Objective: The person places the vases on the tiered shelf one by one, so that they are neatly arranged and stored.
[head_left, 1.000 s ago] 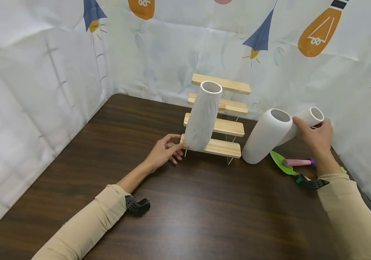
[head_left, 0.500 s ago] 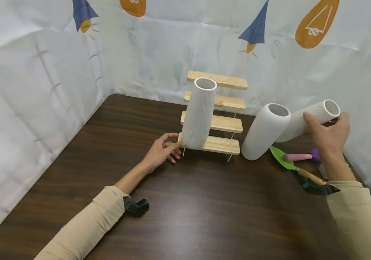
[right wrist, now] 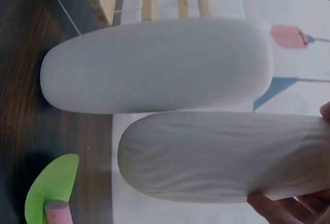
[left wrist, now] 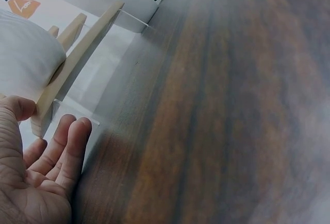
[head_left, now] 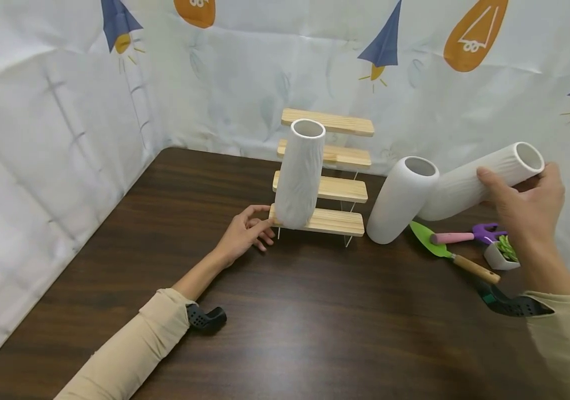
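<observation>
Three white vases in view: gripping the ribbed vase (head_left: 480, 180) near its mouth with the right hand (head_left: 537, 194), curling thumb and fingers round the barrel, likely for a surer purchase on smooth-looking ceramic. Holding it well tilted, mouth toward the right and apparently off the bench (head_left: 315, 311), perhaps to clear the plain vase (head_left: 402, 203) just beside its base; not being able to tell whether touching or apart. Pinching the left end of the lowest board (head_left: 337, 220) of the wooden stand (head_left: 345, 190) with the left hand (head_left: 242, 236), probably to stop it from shifting. Seeing the textured vase (head_left: 300, 178) standing on that same board, near the pinched end, so loading the steadied side. Having the plain vase standing directly on the bench, right of the stand, seemingly for easy reach. Also having the green trowel (head_left: 430, 241), the pink-handled fork (head_left: 452, 238) and the potted plant (head_left: 494, 257) grouped at the right, presumably out of the vases' way.
</observation>
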Tool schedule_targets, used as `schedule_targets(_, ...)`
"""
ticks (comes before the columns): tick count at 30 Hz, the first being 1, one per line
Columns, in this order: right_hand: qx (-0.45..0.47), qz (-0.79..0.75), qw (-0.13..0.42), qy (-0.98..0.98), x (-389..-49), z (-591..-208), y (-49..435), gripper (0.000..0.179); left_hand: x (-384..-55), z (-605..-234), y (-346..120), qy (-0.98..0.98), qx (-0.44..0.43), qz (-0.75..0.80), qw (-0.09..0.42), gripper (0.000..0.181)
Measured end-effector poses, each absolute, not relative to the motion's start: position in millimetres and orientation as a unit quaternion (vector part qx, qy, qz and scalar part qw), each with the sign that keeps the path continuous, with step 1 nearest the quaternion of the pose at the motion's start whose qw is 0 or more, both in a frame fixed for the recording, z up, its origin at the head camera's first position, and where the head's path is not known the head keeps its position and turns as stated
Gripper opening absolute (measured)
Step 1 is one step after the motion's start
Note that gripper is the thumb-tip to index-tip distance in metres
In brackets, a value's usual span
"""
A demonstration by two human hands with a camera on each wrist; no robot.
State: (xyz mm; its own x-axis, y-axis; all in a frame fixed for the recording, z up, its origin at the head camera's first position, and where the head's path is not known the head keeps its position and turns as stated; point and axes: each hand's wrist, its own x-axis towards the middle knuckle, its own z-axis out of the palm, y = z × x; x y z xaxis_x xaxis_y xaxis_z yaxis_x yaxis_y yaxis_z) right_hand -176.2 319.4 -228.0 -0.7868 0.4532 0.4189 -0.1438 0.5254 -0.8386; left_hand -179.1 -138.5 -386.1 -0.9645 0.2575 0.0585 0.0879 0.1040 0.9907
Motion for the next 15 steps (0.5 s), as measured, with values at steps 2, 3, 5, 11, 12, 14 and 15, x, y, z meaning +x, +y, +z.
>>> schedule_targets(2,-0.094,0.474,0.315,-0.817,-172.5,-225.7,318.1,0.041,-179.1,-386.1,-138.4,0.740,0.116,0.660,0.065,0.047)
schedule_targets(3,-0.096,0.472,0.314,-0.818,-170.5,-224.6,317.8,0.041,-179.0,-385.9,-138.3,0.739,0.116,0.660,0.065,0.046)
schedule_targets(5,-0.097,0.467,0.316,-0.820,-166.3,-222.9,317.3,0.041,-178.9,-385.8,-138.1,0.738,0.117,0.661,0.065,0.046)
schedule_targets(11,-0.083,0.466,0.316,-0.823,-152.5,-220.6,316.7,0.042,-178.8,-385.8,-138.0,0.737,0.122,0.662,0.064,0.046)
schedule_targets(12,-0.081,0.466,0.316,-0.822,-150.3,-220.1,316.5,0.042,-178.7,-385.9,-138.1,0.736,0.123,0.662,0.064,0.046)
schedule_targets(14,-0.077,0.466,0.313,-0.824,-146.1,-219.2,315.8,0.041,-178.6,-386.0,-138.2,0.736,0.123,0.663,0.064,0.045)
schedule_targets(15,-0.075,0.465,0.312,-0.825,-144.0,-218.7,315.2,0.041,-178.7,-386.3,-138.6,0.736,0.124,0.663,0.064,0.046)
